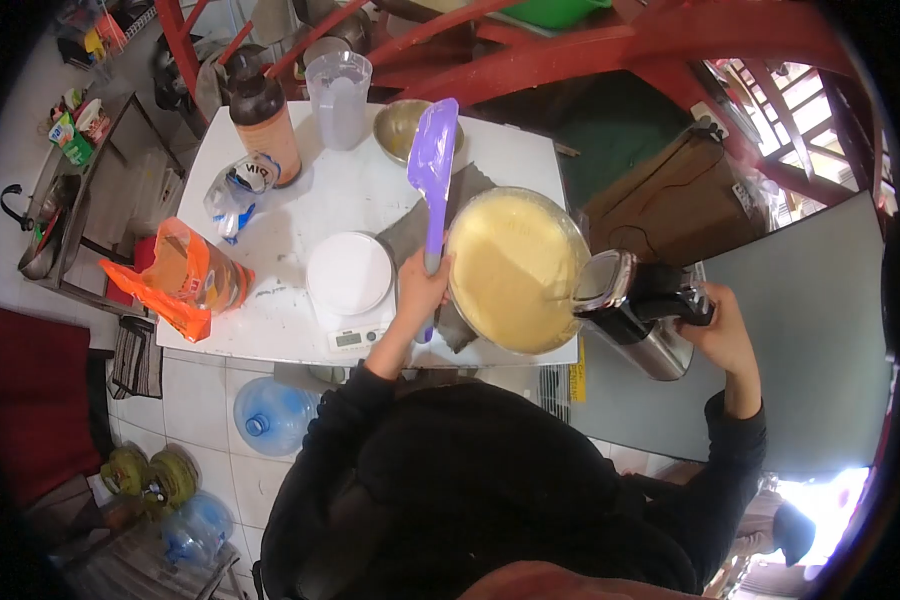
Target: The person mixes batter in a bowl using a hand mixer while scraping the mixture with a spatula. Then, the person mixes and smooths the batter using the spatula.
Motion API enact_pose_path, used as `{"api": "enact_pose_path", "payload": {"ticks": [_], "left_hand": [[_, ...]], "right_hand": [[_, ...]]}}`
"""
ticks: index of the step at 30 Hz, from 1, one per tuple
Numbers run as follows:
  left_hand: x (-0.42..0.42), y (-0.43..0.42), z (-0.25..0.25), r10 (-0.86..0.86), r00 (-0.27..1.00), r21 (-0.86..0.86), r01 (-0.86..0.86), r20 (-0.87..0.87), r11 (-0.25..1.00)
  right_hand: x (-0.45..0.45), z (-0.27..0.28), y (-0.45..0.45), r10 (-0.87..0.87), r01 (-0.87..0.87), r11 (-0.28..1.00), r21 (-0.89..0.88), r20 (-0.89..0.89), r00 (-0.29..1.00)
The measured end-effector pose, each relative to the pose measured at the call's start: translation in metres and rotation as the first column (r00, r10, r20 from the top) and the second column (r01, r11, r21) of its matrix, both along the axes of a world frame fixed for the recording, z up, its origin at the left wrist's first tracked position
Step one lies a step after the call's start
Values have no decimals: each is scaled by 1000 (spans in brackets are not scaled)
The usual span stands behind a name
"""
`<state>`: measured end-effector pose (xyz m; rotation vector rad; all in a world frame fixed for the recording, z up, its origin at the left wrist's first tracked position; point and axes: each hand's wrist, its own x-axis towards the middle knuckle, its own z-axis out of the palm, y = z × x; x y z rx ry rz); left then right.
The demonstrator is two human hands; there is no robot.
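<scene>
My left hand (422,292) is closed round the handle of a purple spatula (433,150), whose blade points away from me. That hand is against the left rim of a large bowl of pale yellow batter (515,265). In my right hand (722,335) is the black handle of a stainless steel jug (650,345). The jug is tilted left, its spout at the bowl's right rim; I cannot clearly make out whether anything flows from it. A grey cloth (457,325) lies partly under the bowl. Left of my left hand stands a white kitchen scale (350,275).
On the white table (280,215) are an orange bag (175,280), a crumpled plastic packet (240,195), a dark bottle (267,130), a clear measuring jug (338,100) and a metal bowl (395,130). A grey surface (800,330) adjoins at right. A blue water bottle (275,415) is on the floor.
</scene>
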<state>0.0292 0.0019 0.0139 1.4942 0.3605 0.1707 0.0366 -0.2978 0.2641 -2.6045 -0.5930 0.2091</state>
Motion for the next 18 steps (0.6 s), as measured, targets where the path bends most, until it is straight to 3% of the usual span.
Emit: {"api": "enact_pose_path", "payload": {"ticks": [1, 4, 7, 10, 11, 12, 13, 14, 17, 18], "left_hand": [[0, 0, 0, 5, 1000, 10, -5, -7, 1000], [-3, -1, 7, 16, 1000, 6, -16, -6, 1000], [-3, -2, 5, 15, 1000, 45, -14, -1, 999], [-6, -8, 1, 115, 991, 215, -128, 74, 968], [-8, -8, 1, 139, 990, 182, -139, 13, 973], [-11, -8, 1, 162, 986, 151, -153, -50, 977], [-13, -8, 1, 181, 977, 119, -167, -114, 979], [-16, -10, 9, 246, 967, 142, -235, -61, 962], [-25, -16, 24, 394, 908, 176, -415, 144, 893], [-28, -17, 30, 414, 905, 156, -425, 104, 891]], "right_hand": [[-1, -1, -1, -165, 167, 976, 138, -30, 986], [6, -10, -19, -408, 405, 820, 403, -83, 909], [37, -28, -51, -369, 354, 796, 491, -69, 927], [78, -66, -57, -458, 314, 617, 721, 4, 889], [93, -74, -57, -398, 291, 627, 723, -24, 917], [112, -92, -56, -387, 241, 522, 818, -24, 922], [132, -107, -58, -316, 215, 549, 807, -38, 948], [154, -124, -62, -242, 186, 575, 796, -52, 969], [208, -189, -46, -268, 198, 394, 898, -93, 959], [222, -206, -38, -229, 207, 345, 916, -131, 964]]}}
